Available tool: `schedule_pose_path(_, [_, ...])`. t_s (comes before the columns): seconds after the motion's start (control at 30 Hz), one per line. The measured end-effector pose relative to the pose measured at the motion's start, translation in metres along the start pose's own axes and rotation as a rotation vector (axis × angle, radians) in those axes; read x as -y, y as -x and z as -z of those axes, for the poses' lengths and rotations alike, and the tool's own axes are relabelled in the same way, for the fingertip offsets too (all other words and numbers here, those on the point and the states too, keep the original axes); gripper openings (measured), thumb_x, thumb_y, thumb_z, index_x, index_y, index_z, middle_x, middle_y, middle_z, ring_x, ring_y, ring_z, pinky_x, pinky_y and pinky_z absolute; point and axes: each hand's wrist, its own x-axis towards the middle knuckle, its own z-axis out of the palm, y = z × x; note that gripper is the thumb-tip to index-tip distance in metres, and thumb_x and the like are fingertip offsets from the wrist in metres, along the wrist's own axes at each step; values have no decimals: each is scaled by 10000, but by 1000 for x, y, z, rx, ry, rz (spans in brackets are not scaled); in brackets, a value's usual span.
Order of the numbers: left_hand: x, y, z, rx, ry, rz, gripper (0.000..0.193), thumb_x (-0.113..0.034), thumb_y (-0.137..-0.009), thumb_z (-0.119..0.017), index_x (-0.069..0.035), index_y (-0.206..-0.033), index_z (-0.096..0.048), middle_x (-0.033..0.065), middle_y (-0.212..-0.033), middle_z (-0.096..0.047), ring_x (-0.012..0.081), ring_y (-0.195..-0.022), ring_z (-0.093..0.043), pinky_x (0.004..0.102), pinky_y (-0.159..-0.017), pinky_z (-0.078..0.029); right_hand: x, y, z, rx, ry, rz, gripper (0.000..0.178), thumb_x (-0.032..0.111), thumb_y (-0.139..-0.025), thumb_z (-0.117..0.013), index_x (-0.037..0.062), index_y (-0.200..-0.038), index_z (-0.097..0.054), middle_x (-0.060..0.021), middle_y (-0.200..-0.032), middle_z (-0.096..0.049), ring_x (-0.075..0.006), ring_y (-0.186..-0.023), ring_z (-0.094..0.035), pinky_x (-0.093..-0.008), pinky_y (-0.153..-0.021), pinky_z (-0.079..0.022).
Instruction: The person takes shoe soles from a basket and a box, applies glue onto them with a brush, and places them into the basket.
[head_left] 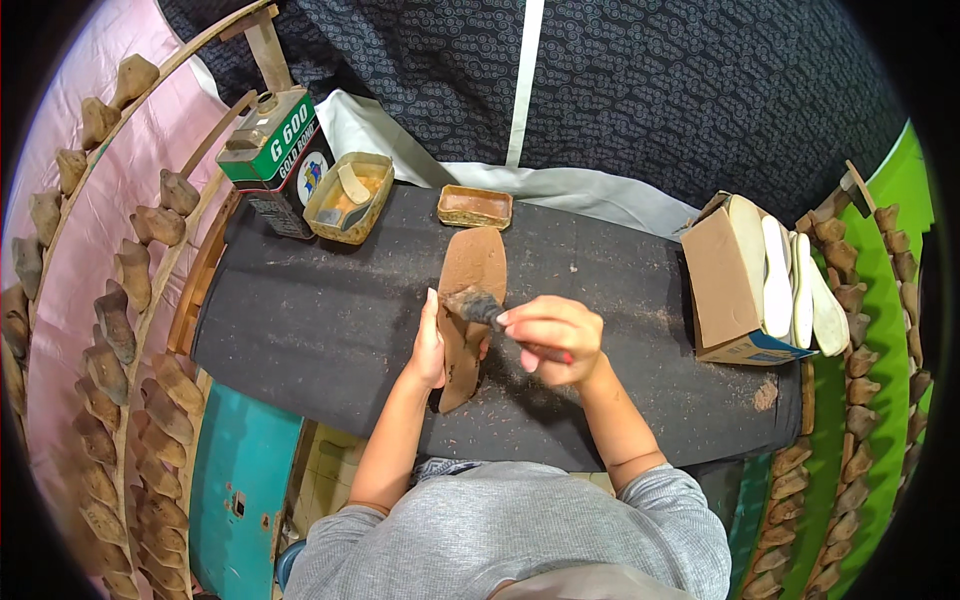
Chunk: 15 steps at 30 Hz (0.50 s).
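Observation:
A brown shoe sole [476,258] is held over the middle of the dark-covered table, its long side pointing away from me. My left hand [430,348] is closed around its left edge near the middle, with some fingertips showing past the right side. A brush [482,308] with dark bristles touches the upper face of the sole. My right hand [556,338] pinches the brush near its bristle end, and a bit of its red handle shows below my fingers. The underside of the sole is hidden.
Along the far edge stand a green and black metal can [272,165], a tub [352,198] holding a scraper-like tool and a small brown tray [475,206]. At right, a cardboard box [722,285] holds white soles [776,278]. Racks of shoe lasts [133,275] flank both sides.

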Motion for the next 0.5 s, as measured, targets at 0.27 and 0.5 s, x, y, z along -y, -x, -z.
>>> schedule_pose_path(0.27, [4, 2, 1, 5, -70, 23, 744, -645, -937, -116, -61, -1122, -539, 74, -870, -612, 169, -661, -561, 305, -595, -477, -4, -1, -7, -38, 106, 44, 216, 177, -783, -722, 17, -918, -667, -168, -957, -668, -264, -745, -659, -317, -622, -531])
schedule_pose_path(0.5, [1, 4, -1, -7, -58, 68, 794, -681, -916, -91, -63, -1101, -554, 74, -852, -610, 170, -667, -561, 310, -607, -479, 0, 1, -3, -156, -5, -50, 308, -40, -646, -668, 20, -948, -672, -144, -958, -666, -271, -778, -668, -315, -647, -542])
